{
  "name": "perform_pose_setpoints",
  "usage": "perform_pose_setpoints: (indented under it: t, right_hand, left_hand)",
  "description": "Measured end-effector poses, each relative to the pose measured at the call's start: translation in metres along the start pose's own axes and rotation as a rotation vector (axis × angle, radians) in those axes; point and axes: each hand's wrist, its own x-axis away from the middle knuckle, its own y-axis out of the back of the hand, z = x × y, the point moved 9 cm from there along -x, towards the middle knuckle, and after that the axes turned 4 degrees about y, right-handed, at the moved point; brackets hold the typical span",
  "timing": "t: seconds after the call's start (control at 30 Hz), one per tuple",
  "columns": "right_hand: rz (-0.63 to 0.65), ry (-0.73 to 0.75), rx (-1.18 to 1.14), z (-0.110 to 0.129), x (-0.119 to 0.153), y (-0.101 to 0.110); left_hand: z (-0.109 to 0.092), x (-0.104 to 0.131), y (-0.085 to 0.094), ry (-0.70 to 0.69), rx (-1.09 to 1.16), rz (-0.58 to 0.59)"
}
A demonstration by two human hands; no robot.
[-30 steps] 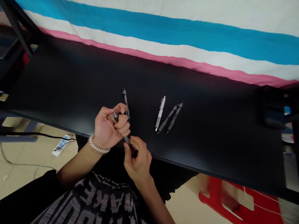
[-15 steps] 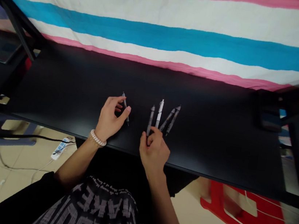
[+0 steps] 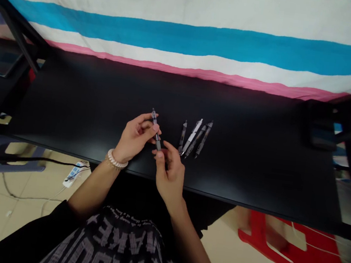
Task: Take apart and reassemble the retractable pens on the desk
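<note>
A slim grey plastic pen (image 3: 154, 119) is pinched between the closed fingers (image 3: 150, 131) of the left hand (image 3: 133, 141); the right hand's (image 3: 170, 174) curled fingers touch its lower end, grip unclear. Right of them, three dark-grey pens (image 3: 195, 141) and one white-and-grey pen (image 3: 192, 136) lie on the black table (image 3: 256, 159).

Four pens (image 3: 195, 141) on black table (image 3: 249, 158)
</note>
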Motion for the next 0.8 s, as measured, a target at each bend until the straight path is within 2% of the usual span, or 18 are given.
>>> perform_pose_setpoints:
  t: [0.13,0.23,0.43,0.57,0.7,0.8]
  right_hand:
    - [0.101,-0.120,-0.244,-0.001,0.005,-0.014]
    - [0.085,-0.107,-0.249,0.001,0.011,-0.014]
    - [-0.195,0.273,0.081,0.026,0.016,0.013]
    - [-0.144,0.184,-0.033,0.016,0.010,0.012]
    - [-0.197,0.221,-0.040,0.021,0.012,0.018]
    - [-0.197,0.172,-0.068,0.016,0.013,0.017]
  left_hand:
    - [-0.006,0.018,0.001,0.002,0.226,-0.032]
    - [-0.009,0.021,0.005,-0.025,0.257,-0.079]
    - [0.002,0.024,0.015,-0.068,0.330,-0.310]
    - [0.006,0.028,0.020,-0.072,0.383,-0.383]
    - [0.004,0.030,0.022,-0.084,0.399,-0.403]
    - [0.004,0.031,0.019,-0.085,0.428,-0.407]
